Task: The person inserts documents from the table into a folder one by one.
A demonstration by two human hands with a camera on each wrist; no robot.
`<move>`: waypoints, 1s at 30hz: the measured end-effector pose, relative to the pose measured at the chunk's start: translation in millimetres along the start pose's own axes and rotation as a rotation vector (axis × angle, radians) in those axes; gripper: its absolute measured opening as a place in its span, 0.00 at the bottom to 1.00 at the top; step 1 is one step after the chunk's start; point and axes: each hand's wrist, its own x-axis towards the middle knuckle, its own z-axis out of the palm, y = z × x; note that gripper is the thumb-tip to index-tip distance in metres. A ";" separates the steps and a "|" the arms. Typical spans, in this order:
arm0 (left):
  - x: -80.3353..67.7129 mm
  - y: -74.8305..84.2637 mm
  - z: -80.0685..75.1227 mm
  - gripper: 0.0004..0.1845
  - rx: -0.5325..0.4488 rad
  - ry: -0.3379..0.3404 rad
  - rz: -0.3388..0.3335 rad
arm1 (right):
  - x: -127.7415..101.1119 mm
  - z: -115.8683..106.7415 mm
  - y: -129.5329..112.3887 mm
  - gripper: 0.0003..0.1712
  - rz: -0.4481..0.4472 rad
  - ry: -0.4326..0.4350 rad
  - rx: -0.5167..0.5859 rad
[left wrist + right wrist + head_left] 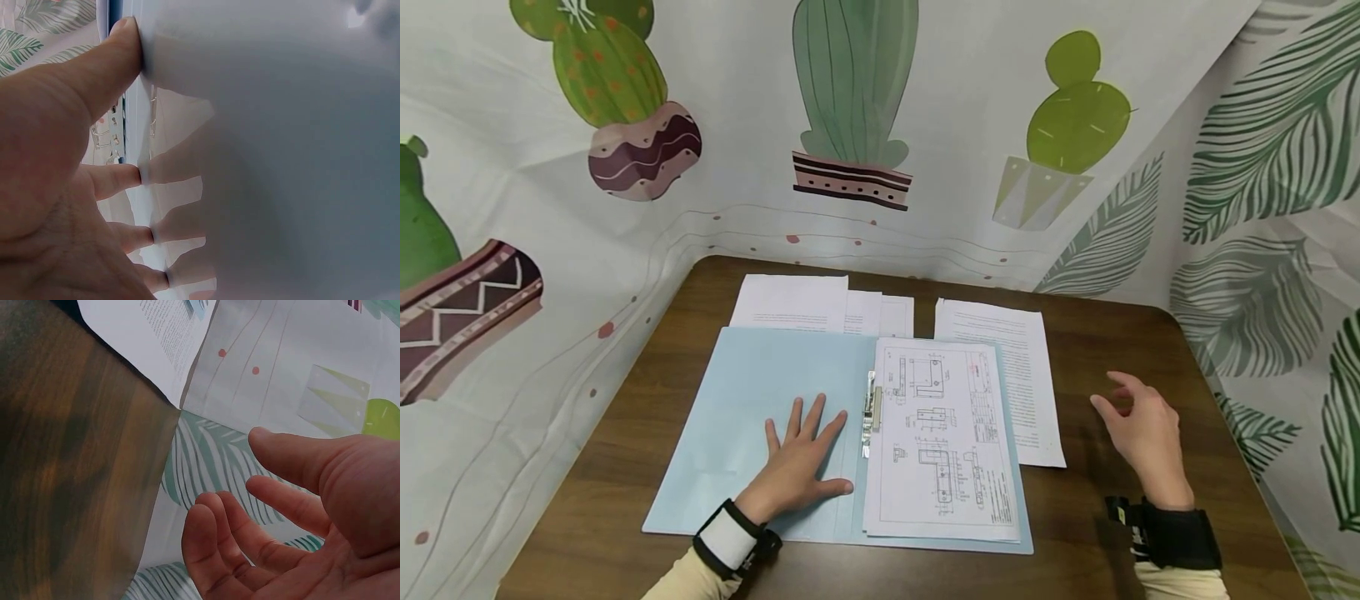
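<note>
A light blue folder [737, 392] lies spread on the wooden table, its metal clip [872, 414] along the spine. On its right side sits a stack of sheets topped by a technical drawing [943, 433]. My left hand [797, 471] rests with spread fingers on the folder's bare left cover, thumb toward the spine. In the left wrist view the fingertips [145, 175] touch the glossy blue cover. Right of the folder, my right hand [1146, 433] is held over the table with loosely bent fingers and nothing in them; the right wrist view shows a gap between thumb and fingers.
Behind the folder, several white printed sheets [793, 300] stick out from under its top edge. Another printed sheet [1037, 383] lies partly beneath its right side. A cloth with cactus and leaf prints [955, 100] hangs around the back and sides of the brown table [617, 467].
</note>
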 end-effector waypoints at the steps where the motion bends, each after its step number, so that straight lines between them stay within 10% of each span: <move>1: -0.1 -0.1 0.0 0.54 0.000 0.000 0.000 | 0.6 0.9 -0.1 0.28 0.005 -0.004 0.001; 30: -0.4 -0.1 0.0 0.54 0.008 0.005 -0.007 | 34.4 37.2 -7.3 0.35 0.137 -0.308 0.032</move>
